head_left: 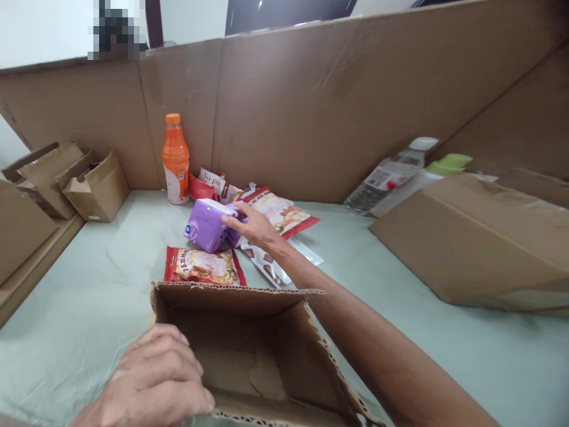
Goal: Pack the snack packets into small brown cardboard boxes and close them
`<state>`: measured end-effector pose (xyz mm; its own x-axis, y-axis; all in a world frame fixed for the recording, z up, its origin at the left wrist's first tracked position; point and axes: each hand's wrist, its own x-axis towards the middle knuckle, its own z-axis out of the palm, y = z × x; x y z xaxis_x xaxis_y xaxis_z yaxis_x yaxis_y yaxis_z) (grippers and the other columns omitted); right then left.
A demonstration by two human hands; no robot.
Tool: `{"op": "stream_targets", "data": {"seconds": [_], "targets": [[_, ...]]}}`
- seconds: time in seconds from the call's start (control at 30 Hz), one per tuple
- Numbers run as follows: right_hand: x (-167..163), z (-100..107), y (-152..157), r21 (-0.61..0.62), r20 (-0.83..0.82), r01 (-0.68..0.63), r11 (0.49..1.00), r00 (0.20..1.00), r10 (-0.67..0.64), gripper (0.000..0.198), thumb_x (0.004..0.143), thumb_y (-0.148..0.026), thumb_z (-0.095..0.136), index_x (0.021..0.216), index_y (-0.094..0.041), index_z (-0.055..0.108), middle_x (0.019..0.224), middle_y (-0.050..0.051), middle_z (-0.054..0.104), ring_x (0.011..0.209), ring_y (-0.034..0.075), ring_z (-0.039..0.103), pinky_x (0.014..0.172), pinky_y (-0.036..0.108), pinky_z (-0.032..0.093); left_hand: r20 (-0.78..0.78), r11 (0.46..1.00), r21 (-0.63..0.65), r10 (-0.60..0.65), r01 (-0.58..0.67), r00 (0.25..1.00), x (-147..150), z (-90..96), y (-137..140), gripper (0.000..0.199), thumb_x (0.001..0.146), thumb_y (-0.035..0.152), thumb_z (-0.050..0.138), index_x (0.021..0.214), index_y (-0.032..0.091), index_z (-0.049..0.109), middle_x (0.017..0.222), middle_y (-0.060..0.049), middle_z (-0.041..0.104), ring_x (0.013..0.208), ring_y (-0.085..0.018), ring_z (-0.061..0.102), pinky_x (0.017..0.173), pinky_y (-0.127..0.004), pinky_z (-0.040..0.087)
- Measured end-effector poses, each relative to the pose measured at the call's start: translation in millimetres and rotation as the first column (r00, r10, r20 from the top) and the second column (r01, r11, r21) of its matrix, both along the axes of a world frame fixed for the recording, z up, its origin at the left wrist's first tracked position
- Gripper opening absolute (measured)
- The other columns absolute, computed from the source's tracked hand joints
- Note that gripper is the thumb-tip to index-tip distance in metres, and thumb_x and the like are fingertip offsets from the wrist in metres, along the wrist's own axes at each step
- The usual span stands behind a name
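Observation:
An open, lidless cardboard box (231,332) stands right in front of me, bare inside. My left hand (155,373) is closed over its left near rim, fingers bent over the edge. Beyond the box, my right hand (255,225) has its thumb and fingers on a purple soft pack (207,225), which looks like tissues. The palm side of that hand is hidden. Close by lie a red-edged snack bag (204,265), a bigger red and cream snack bag (280,210) and a white pouch with brown pictures (269,267), partly under my right forearm.
An orange drink bottle (176,163) stands upright by the cardboard wall (275,118), next to small red and white packets (212,185). Small open boxes (100,187) are at the left. On the right, a clear bottle (386,181) leans beside a large carton (480,237).

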<state>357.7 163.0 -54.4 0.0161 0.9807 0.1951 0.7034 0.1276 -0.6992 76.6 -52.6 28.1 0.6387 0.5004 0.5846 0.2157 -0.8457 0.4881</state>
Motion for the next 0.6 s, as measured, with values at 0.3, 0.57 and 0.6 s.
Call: {"op": "stream_targets", "data": {"seconds": [0.3, 0.57, 0.6], "targets": [[-19.8, 20.1, -6.0, -0.02, -0.03, 0.032, 0.999, 0.999, -0.032, 0.042, 0.07, -0.044, 0.076, 0.103, -0.02, 0.069, 0.1, 0.008, 0.073, 0.097, 0.03, 0.068, 0.088, 0.043, 0.053, -0.071, 0.972, 0.181, 0.163, -0.148, 0.984, 0.8, 4.1, -9.0, 0.034, 0.074, -0.006, 0.05, 0.096, 0.016, 0.065, 0.08, -0.003, 0.071, 0.089, -0.018, 0.07, 0.099, -0.04, 0.056], [7.1, 86.1, -115.5, 0.317, -0.667, 0.316, 0.894, 0.745, -0.027, 0.036, 0.067, -0.046, 0.072, 0.1, -0.032, 0.067, 0.104, 0.006, 0.072, 0.104, 0.033, 0.07, 0.084, 0.051, 0.059, 0.026, 0.911, 0.273, 0.314, -0.309, 0.949, -1.3, -5.1, -18.8, 0.025, 0.079, 0.004, 0.058, 0.098, 0.017, 0.067, 0.089, -0.003, 0.075, 0.105, -0.022, 0.069, 0.11, -0.045, 0.048], [9.1, 98.9, -133.4, 0.339, -0.706, 0.326, 0.883, 0.708, 0.01, 0.03, 0.067, -0.043, 0.071, 0.096, -0.034, 0.069, 0.106, 0.005, 0.073, 0.111, 0.035, 0.069, 0.084, 0.051, 0.059, 0.037, 0.906, 0.278, 0.323, -0.32, 0.946, -1.6, -7.3, -19.2, 0.025, 0.079, 0.004, 0.059, 0.099, 0.016, 0.067, 0.091, -0.004, 0.075, 0.106, -0.023, 0.069, 0.109, -0.045, 0.048]]}}
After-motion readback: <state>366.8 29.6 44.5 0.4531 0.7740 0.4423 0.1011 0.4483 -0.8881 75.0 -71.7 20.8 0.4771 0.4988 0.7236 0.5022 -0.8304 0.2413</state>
